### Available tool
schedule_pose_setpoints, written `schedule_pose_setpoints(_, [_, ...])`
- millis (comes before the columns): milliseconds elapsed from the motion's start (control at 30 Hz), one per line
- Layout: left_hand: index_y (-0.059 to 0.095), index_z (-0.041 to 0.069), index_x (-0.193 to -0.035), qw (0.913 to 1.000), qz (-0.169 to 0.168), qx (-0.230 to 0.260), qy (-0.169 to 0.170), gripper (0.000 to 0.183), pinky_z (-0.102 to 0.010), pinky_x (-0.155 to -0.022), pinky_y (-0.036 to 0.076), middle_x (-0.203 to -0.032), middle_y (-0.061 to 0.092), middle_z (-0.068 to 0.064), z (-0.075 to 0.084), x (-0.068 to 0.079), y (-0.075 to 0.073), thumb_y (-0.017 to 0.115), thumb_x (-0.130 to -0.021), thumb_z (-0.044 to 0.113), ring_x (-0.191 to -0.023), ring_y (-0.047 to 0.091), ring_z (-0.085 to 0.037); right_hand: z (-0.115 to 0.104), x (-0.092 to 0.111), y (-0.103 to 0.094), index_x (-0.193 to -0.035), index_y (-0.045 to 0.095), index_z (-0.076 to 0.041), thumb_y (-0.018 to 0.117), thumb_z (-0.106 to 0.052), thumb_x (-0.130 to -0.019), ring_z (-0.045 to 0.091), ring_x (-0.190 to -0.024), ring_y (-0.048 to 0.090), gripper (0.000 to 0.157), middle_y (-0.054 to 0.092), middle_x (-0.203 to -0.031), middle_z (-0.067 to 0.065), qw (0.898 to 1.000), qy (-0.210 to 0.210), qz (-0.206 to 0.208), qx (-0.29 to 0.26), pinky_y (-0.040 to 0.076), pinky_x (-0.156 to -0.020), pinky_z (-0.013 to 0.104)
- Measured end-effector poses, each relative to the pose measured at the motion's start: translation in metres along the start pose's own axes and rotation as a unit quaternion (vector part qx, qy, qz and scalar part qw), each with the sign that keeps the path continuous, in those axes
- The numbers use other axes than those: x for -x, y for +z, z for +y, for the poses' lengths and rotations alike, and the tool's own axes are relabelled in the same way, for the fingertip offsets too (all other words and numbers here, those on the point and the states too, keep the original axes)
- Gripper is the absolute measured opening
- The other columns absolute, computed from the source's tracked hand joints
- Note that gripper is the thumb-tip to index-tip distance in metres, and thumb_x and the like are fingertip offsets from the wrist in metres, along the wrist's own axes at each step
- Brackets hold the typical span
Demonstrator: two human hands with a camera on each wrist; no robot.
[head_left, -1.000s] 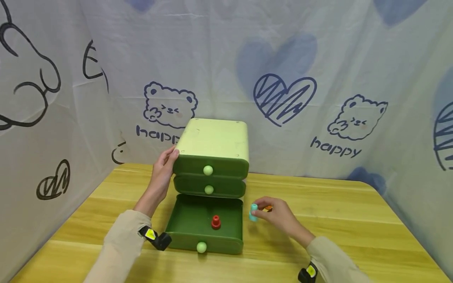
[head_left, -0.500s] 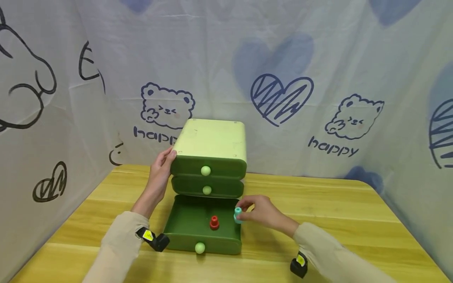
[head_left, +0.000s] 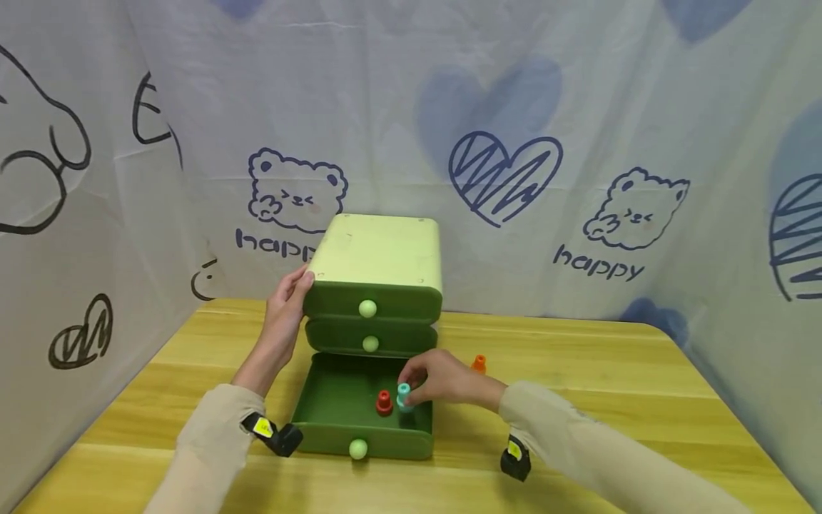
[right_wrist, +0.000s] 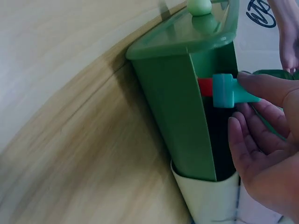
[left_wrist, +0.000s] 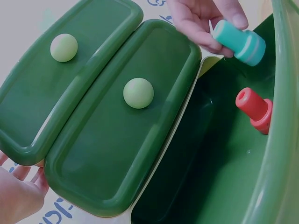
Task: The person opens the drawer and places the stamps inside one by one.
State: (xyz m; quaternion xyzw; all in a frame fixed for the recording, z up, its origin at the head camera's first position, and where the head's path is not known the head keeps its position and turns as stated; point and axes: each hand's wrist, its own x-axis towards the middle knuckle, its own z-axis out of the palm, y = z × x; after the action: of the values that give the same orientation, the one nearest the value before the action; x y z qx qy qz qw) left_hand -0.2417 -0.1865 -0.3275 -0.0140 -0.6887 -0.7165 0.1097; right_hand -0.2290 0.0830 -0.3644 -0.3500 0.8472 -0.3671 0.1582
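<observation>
My right hand (head_left: 443, 378) pinches a small turquoise stepped peg-like piece (head_left: 404, 397) between thumb and fingers. It holds the piece over the pulled-out bottom drawer (head_left: 337, 385), whose inside is dark green. A red piece of similar shape (head_left: 384, 403) stands upright in that drawer, just left of the turquoise one. In the left wrist view the turquoise piece (left_wrist: 243, 43) is tilted, apart from the red piece (left_wrist: 256, 109). My left hand (head_left: 285, 307) rests against the left side of the small drawer cabinet (head_left: 379, 250), fingers along its wall and thumb near the front corner.
The cabinet's upper drawer (head_left: 401, 303) and middle drawer (head_left: 403, 337) are pushed in, each with a pale round knob. An orange piece (head_left: 479, 364) stands on the wooden table (head_left: 578, 400) behind my right wrist. A printed cloth (head_left: 398, 107) hangs around the back.
My right hand has moved left with the turquoise piece, from beside the bottom drawer to over it, close to the red piece. The orange piece is more exposed. My left hand stays at the cabinet.
</observation>
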Motion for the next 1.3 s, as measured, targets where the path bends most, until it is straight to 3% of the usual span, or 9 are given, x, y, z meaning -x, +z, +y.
schedule_pose_setpoints(233, [0.030, 0.006, -0.151, 1.0000, 0.000, 0.003, -0.002, 0.059, -0.036, -0.111, 0.030, -0.153, 0.030, -0.011, 0.000, 0.000, 0.000, 0.047, -0.102, 0.034, -0.131, 0.037, -0.026, -0.001, -0.008, 0.010, -0.090, 0.072, -0.009, 0.079, -0.009, -0.080, 0.005, -0.076, 0.060, 0.013, 0.067, -0.082, -0.007, 1.000, 0.004, -0.010, -0.014, 0.051, -0.069, 0.023])
schedule_pose_setpoints(500, [0.029, 0.006, -0.151, 1.0000, 0.003, 0.002, -0.002, 0.059, -0.037, -0.111, 0.030, -0.153, 0.031, -0.011, -0.001, -0.001, 0.000, 0.047, -0.102, 0.035, -0.131, 0.037, -0.025, 0.002, -0.014, 0.019, -0.093, 0.072, -0.003, 0.079, -0.006, -0.080, 0.006, -0.076, 0.062, 0.016, 0.068, -0.085, -0.003, 0.999, 0.001, -0.033, -0.019, 0.052, -0.068, 0.021])
schedule_pose_setpoints(800, [0.029, 0.006, -0.151, 1.0000, 0.001, 0.003, 0.000, 0.059, -0.037, -0.110, 0.031, -0.152, 0.032, -0.011, -0.001, 0.000, 0.000, 0.046, -0.102, 0.035, -0.130, 0.037, -0.025, 0.007, -0.017, 0.029, -0.097, 0.073, -0.003, 0.080, -0.007, -0.079, 0.007, -0.078, 0.064, 0.020, 0.071, -0.087, 0.002, 1.000, -0.009, -0.023, 0.011, 0.051, -0.070, 0.020])
schedule_pose_setpoints(1300, [0.029, 0.006, -0.151, 1.0000, -0.002, 0.008, 0.003, 0.059, -0.037, -0.111, 0.030, -0.154, 0.029, -0.011, 0.002, 0.002, 0.001, 0.047, -0.102, 0.034, -0.132, 0.036, -0.025, 0.010, -0.018, 0.032, -0.097, 0.072, -0.001, 0.080, -0.005, -0.078, 0.009, -0.077, 0.064, 0.021, 0.071, -0.086, 0.003, 1.000, -0.021, -0.009, 0.016, 0.051, -0.069, 0.020])
